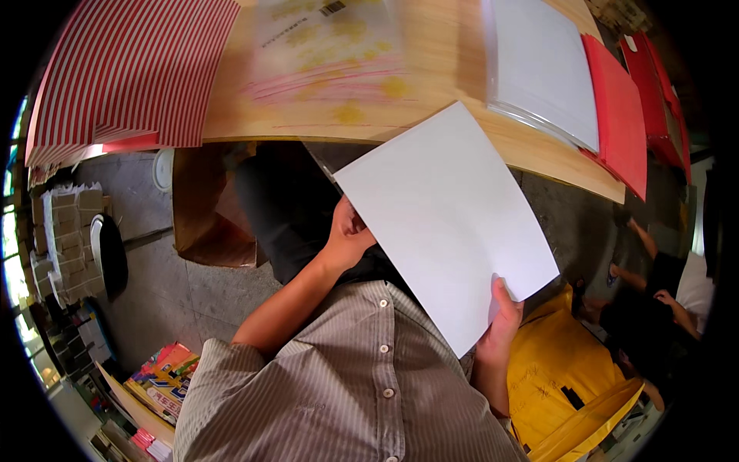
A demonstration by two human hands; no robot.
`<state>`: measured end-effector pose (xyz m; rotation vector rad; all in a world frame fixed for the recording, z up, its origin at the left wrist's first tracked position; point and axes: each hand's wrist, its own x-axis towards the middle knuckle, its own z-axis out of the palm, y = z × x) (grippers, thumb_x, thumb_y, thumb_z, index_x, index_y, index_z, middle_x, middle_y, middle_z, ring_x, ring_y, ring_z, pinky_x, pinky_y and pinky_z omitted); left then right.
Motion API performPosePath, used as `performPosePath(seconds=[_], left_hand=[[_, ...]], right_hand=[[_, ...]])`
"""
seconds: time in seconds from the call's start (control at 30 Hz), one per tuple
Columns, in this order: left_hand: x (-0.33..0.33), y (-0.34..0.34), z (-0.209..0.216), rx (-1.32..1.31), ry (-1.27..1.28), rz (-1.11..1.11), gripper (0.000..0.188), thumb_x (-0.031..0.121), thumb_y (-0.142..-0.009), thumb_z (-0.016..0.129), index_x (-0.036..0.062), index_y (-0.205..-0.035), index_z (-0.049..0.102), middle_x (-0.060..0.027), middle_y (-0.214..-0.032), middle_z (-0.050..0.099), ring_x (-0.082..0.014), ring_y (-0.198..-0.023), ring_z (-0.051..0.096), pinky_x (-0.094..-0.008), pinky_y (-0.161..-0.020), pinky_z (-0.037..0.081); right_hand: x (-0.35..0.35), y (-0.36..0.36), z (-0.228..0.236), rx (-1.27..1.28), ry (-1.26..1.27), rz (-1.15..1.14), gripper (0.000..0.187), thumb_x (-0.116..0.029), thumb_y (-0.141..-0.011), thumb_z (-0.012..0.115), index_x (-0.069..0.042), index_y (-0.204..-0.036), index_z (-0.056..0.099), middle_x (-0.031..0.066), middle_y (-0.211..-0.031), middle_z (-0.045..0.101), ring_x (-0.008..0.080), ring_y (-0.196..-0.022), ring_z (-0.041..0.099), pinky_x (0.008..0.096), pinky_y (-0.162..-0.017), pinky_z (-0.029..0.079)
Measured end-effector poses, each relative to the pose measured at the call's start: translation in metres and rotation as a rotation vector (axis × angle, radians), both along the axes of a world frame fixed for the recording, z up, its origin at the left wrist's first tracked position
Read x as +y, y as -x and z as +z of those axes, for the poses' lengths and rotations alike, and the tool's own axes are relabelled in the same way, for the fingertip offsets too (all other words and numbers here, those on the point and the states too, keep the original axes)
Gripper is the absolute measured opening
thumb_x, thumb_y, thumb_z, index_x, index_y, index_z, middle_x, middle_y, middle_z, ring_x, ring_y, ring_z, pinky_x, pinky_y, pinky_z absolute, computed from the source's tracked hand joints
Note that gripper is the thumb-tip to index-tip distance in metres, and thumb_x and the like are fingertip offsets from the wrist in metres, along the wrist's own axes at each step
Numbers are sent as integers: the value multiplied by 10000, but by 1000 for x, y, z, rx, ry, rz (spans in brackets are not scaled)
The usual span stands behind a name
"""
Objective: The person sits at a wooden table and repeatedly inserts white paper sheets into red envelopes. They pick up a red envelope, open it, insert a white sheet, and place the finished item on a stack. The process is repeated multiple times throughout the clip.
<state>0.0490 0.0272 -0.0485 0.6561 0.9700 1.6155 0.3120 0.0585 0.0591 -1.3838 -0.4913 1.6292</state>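
Note:
A blank white sheet (pixel 450 223) is tilted over my lap, in front of the table edge. My right hand (pixel 500 319) grips its near right corner, the thumb on top and the fingers hidden beneath. At the sheet's left edge is my left hand (pixel 350 237), its fingers curled and partly covered by the sheet, closed on it from below. On the wooden table (pixel 439 77) ahead lies a clear plastic sleeve (pixel 327 61) with yellow and pink marks. To its right rests a stack of white sheets in clear plastic (pixel 543 73), overlapping a red stack (pixel 620 115).
Red-and-white striped stacks (pixel 138 73) cover the table's left end. Under the table stands an open brown cardboard box (pixel 208 208). A yellow bag (pixel 566 373) is close by my right arm. Another person (pixel 647 316) is at the far right. Printed booklets (pixel 162 377) sit at lower left.

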Motion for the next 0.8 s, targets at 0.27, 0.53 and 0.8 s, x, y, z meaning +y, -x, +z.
performPosePath(seconds=[0.27, 0.53, 0.8], left_hand=[[1, 13, 41, -270, -81, 85, 506, 314, -1041, 488, 5, -1430, 387, -65, -1381, 533, -180, -1269, 513, -353, -1065, 409], [2, 12, 40, -311, -69, 204, 316, 140, -1055, 447, -21, -1319, 513, -74, -1219, 640, -165, -1083, 624, -324, -943, 501], [11, -1, 39, -171, 6, 329, 258, -18, -970, 535, -27, -1225, 578, -62, -1138, 666, -121, -1039, 621, -269, -916, 485]], right_hand=[[1, 2, 4, -60, 9, 61, 472, -155, -906, 632, 8, -1327, 497, 133, -1194, 610, 259, -1068, 620, 378, -887, 514], [1, 3, 8, -20, 50, 38, 470, -130, -877, 663, 0, -1308, 527, 125, -1178, 611, 243, -1064, 608, 366, -891, 493], [0, 3, 9, -3, 28, 19, 478, -119, -875, 674, 11, -1309, 522, 132, -1194, 608, 252, -1074, 613, 378, -879, 506]])
